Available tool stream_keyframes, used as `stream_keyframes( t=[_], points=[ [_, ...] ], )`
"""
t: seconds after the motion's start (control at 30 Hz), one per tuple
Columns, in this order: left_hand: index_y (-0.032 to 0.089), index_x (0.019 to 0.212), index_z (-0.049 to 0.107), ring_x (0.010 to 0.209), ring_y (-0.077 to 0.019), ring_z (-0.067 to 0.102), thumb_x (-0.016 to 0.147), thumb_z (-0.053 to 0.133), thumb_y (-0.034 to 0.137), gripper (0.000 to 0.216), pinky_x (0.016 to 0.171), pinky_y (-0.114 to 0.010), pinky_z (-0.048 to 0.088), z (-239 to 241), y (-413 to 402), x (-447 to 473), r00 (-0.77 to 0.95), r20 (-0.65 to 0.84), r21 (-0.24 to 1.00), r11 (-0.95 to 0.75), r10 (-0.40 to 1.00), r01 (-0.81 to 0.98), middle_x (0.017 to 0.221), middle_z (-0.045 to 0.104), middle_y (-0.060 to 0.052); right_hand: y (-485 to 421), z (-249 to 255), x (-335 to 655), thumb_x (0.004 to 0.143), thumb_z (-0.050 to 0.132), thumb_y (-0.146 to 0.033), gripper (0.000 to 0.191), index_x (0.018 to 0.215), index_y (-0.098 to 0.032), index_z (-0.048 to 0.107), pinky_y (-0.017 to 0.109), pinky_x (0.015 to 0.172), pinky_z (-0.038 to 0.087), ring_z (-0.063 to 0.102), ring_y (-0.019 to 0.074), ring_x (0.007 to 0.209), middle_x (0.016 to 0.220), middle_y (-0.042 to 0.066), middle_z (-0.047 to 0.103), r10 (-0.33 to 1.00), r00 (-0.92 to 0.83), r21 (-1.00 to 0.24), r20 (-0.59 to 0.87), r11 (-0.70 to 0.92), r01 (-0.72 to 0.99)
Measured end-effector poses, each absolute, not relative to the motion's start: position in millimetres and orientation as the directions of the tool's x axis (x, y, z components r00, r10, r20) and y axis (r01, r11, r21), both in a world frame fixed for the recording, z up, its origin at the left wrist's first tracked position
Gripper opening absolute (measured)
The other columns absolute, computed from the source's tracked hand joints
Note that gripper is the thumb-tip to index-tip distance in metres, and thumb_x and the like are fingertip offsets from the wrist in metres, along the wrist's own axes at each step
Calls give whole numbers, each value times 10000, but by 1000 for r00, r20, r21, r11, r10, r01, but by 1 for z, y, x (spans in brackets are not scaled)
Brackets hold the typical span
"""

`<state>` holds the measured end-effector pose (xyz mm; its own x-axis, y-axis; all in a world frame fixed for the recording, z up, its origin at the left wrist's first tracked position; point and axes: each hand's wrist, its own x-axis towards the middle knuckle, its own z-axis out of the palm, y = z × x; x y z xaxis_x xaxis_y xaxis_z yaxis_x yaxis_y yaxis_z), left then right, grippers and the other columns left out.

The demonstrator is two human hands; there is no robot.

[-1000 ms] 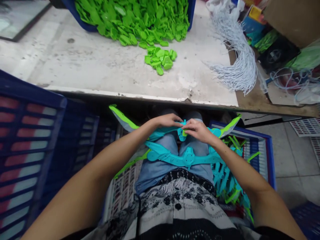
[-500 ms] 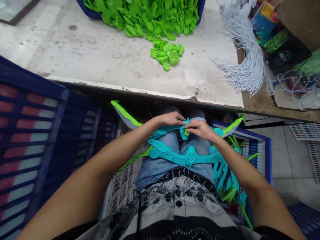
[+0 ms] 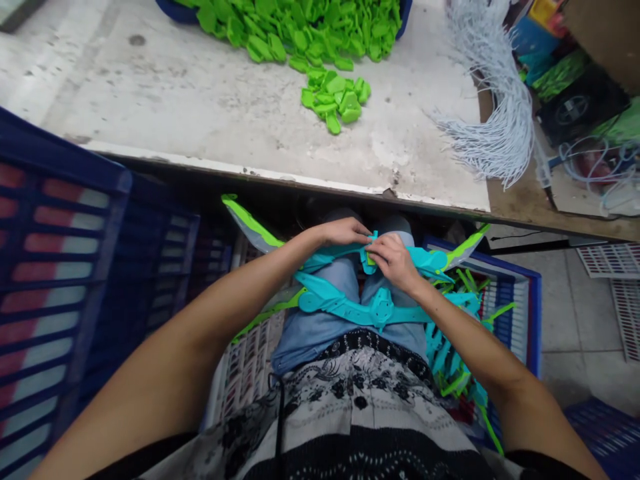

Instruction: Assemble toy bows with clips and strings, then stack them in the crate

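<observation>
Over my lap, just below the table edge, my left hand (image 3: 344, 232) and my right hand (image 3: 393, 260) both grip the middle of a teal toy bow (image 3: 430, 259) with grey and green tips. A small green piece (image 3: 371, 260) sits under my right fingers at the bow's centre. A second teal bow (image 3: 350, 308) lies across my thighs, closer to my body. More teal and green bows (image 3: 457, 360) fill a blue crate (image 3: 530, 313) at my right.
A worn white table (image 3: 200, 127) carries a small heap of green plastic pieces (image 3: 336, 100) and a blue bin (image 3: 300, 27) spilling more of them. White strings (image 3: 495, 127) hang at the table's right. A large blue crate (image 3: 60, 280) stands at my left.
The view has tilted slightly. My right hand has shifted a little lower on the bow's centre; both hands stay on it.
</observation>
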<state>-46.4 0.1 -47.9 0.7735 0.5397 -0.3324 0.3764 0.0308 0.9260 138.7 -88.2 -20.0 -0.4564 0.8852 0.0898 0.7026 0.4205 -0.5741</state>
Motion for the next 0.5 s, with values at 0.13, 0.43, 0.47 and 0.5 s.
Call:
stream_keyframes(
  t=[0.13,0.43,0.47,0.5],
  points=[
    [107,992,728,760,-158,556,745,600,438,432,724,-250,403,-41,-1,-49,766,-347,917,26,540,397,820,683,-12,-96,-24,138,891,566,-359,262,1084,-207,657,448,995,383,483,288,1191,1232,128,585,951,-285,-463,118,306,832],
    [114,805,645,633,-125,468,681,621,590,493,591,-238,327,-33,-8,-42,771,-329,853,-179,545,491,649,553,14,-91,-33,151,859,591,-496,604,1339,-138,515,521,1104,264,527,305,1209,1247,164,621,907,-403,-433,-118,318,843],
    [120,782,632,622,-120,454,684,616,588,478,582,-237,318,-33,-8,-42,766,-325,846,-192,555,498,635,533,21,-89,-32,151,828,624,-518,648,1347,-146,509,526,1099,269,525,312,1214,1251,163,620,904,-407,-435,-133,315,843],
    [125,769,620,614,-118,446,683,618,583,466,575,-236,312,-34,-8,-41,760,-324,837,-203,564,508,627,517,25,-87,-31,150,801,650,-534,675,1342,-154,514,531,1090,276,529,318,1208,1244,161,624,906,-397,-432,-143,304,849]
  ],
)
